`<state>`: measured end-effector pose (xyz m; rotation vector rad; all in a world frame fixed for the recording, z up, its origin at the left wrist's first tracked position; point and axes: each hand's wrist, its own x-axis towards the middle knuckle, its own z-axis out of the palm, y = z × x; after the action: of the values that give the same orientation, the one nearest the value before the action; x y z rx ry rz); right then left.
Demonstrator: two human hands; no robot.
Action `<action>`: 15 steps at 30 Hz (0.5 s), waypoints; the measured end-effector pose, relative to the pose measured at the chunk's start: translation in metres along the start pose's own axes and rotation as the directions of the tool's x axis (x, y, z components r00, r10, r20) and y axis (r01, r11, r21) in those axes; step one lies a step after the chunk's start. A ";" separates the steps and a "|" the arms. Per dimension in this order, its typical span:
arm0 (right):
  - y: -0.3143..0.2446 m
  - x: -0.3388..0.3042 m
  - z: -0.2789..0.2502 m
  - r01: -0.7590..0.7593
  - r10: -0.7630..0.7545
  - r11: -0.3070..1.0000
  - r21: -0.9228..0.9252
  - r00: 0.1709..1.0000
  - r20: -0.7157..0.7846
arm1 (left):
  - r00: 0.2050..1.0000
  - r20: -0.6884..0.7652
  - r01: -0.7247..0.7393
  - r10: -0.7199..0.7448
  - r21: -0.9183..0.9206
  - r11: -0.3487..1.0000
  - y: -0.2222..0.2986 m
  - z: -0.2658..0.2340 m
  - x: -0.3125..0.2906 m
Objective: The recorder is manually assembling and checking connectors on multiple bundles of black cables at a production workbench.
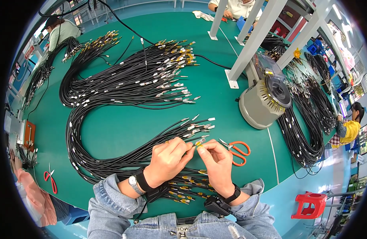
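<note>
My left hand (169,160) pinches a black cable near its end, where a yellow-and-white wrapped tip (200,142) sticks out past the fingers. Close beside it, my right hand (217,163) has thumb and forefinger pressed together at the small yellow label of that same tip. Under and around my wrists lies a bundle of black cables with yellow-tagged ends (187,185). Beyond my hands, more cable ends with white tags (197,127) point to the right. Orange-handled scissors (237,153) rest on the green table just right of my right hand.
A thick looped cable bundle (131,71) spreads over the green table (151,119). A round beige tape dispenser (265,97) stands at the right beside grey metal posts (255,40). More cables (303,135) hang over the right side. Red scissors (51,182) lie far left. Other people sit around.
</note>
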<state>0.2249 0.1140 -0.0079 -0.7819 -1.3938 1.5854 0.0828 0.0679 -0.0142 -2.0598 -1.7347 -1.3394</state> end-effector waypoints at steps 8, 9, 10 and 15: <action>0.003 0.001 0.000 0.001 -0.001 1.000 -0.018 1.000 -0.005 | 1.000 0.006 0.004 -0.005 0.011 1.000 0.001 -0.001 0.000; 0.003 0.001 -0.001 0.003 -0.003 1.000 -0.020 1.000 -0.003 | 1.000 0.006 0.003 -0.003 0.011 1.000 0.001 0.000 0.000; 0.004 0.001 -0.001 0.005 -0.005 1.000 -0.022 1.000 -0.001 | 1.000 0.006 0.002 -0.003 0.011 1.000 0.001 0.000 0.000; 0.004 0.002 -0.001 0.001 -0.001 1.000 -0.027 1.000 0.002 | 1.000 0.001 -0.003 0.003 0.012 1.000 0.001 0.000 0.001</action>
<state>0.2246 0.1161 -0.0124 -0.7956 -1.4189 1.5704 0.0836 0.0682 -0.0134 -2.0560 -1.7355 -1.3247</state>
